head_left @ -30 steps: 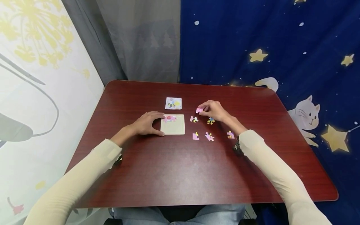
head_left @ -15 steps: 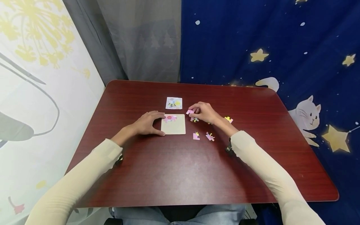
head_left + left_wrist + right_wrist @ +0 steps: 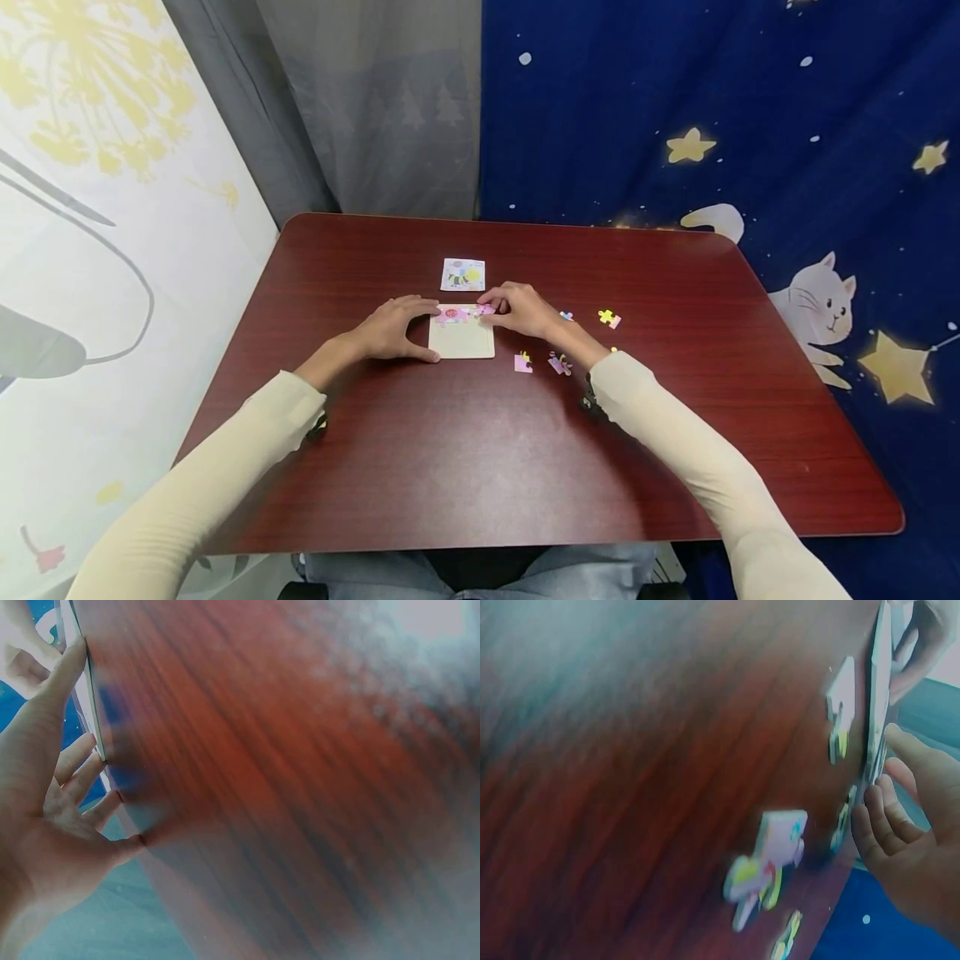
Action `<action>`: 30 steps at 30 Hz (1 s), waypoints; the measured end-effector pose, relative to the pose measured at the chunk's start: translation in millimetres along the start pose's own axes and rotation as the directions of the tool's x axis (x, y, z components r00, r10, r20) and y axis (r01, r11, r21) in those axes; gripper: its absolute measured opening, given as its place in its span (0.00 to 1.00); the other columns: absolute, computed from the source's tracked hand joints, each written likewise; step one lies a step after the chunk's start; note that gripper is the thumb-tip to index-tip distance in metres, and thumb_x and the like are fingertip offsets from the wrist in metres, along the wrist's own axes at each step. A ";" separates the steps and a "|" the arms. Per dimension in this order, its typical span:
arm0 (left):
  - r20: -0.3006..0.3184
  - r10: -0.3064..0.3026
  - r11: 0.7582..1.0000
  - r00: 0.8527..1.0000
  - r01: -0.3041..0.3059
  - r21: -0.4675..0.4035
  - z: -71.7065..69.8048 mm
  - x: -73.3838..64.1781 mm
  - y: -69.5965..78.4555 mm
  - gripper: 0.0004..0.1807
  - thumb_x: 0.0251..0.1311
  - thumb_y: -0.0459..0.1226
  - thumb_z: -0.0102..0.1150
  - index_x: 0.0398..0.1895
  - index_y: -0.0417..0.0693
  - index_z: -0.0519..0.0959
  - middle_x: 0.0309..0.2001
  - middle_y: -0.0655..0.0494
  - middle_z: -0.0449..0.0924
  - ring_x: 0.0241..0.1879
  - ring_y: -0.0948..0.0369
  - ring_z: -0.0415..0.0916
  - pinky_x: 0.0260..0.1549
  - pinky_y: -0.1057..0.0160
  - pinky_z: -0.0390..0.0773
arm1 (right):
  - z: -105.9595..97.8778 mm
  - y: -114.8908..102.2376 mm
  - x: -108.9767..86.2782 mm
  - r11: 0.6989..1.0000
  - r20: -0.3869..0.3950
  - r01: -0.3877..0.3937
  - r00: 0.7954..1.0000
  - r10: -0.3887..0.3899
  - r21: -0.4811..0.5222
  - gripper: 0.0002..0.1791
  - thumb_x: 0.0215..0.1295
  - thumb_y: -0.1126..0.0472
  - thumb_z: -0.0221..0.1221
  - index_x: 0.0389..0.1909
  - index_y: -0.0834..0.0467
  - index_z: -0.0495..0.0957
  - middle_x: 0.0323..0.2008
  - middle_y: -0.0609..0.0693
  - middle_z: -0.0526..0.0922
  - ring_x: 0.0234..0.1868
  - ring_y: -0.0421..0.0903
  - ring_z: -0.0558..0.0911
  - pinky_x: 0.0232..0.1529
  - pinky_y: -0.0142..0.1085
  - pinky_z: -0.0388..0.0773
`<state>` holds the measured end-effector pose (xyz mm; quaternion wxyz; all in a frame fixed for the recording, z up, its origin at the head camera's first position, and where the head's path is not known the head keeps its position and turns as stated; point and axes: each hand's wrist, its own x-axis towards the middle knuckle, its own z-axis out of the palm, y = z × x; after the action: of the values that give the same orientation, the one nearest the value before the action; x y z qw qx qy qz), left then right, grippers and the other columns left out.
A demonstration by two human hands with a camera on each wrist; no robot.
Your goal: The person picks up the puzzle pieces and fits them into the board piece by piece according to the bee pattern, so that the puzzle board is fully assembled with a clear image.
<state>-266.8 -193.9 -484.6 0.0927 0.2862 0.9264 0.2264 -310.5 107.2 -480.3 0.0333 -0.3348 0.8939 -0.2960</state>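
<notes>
A light, square puzzle board [image 3: 461, 343] lies mid-table. My left hand [image 3: 388, 327] holds its left side, with the thumb at the near corner and the fingers at the far one. In the left wrist view the thumb [image 3: 75, 656] touches the board's edge. One pink jigsaw piece [image 3: 452, 316] sits along the board's far side, by the left fingertips. My right hand [image 3: 523, 310] pinches another pink jigsaw piece [image 3: 486, 309] between thumb and fingers over the far right corner, partly hidden by the fingers.
A picture card [image 3: 463, 275] with a bee lies beyond the board. Loose jigsaw pieces lie to its right: one pink and yellow [image 3: 522, 362], one mostly pink [image 3: 559, 364], one yellow and pink [image 3: 610, 318]. Others are partly hidden by the right arm.
My right hand has carried the pink jigsaw piece leftward from the loose pieces to the board's far right corner. The left hand has stayed at the board.
</notes>
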 end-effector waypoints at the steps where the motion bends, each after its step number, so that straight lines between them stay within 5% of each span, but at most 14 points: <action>1: -0.001 0.000 1.000 1.000 0.000 -0.001 0.1 0.0 -0.3 0.50 0.52 0.61 0.77 0.75 0.50 0.70 0.78 0.52 0.64 0.79 0.47 0.52 0.75 0.37 0.49 | 1.7 -0.6 0.7 1.000 -0.002 -0.002 1.000 0.002 -0.008 0.18 0.66 0.56 0.72 0.55 0.57 0.86 0.39 0.53 0.83 0.40 0.48 0.82 0.43 0.37 0.79; 13: 0.001 0.004 1.000 1.000 -0.004 0.005 0.7 0.5 -1.4 0.51 0.52 0.62 0.76 0.76 0.50 0.70 0.78 0.52 0.64 0.80 0.47 0.52 0.76 0.37 0.49 | 6.0 -5.8 3.5 0.997 -0.024 -0.047 0.999 0.045 -0.066 0.17 0.69 0.51 0.69 0.53 0.55 0.87 0.41 0.52 0.83 0.41 0.46 0.82 0.43 0.37 0.80; 23: -0.018 0.018 1.000 1.000 -0.018 0.008 -1.0 -0.4 -1.6 0.50 0.51 0.60 0.78 0.75 0.48 0.71 0.77 0.51 0.65 0.79 0.45 0.53 0.75 0.34 0.48 | -5.0 0.8 3.5 0.994 0.078 0.099 0.992 -0.095 -0.050 0.17 0.73 0.63 0.63 0.60 0.58 0.84 0.61 0.55 0.82 0.65 0.52 0.77 0.67 0.49 0.72; 30: -0.017 0.026 1.000 1.000 -0.026 -0.001 -0.6 -0.6 -1.4 0.51 0.51 0.60 0.78 0.75 0.48 0.71 0.77 0.50 0.65 0.79 0.45 0.53 0.75 0.34 0.48 | -1.9 0.3 3.0 0.997 0.087 0.075 0.994 -0.072 -0.024 0.18 0.71 0.61 0.67 0.60 0.57 0.84 0.56 0.53 0.85 0.57 0.49 0.81 0.60 0.46 0.77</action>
<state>-267.2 -195.6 -484.7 0.0822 0.2961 0.9233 0.2304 -313.5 106.5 -478.5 0.0563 -0.3804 0.8827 -0.2700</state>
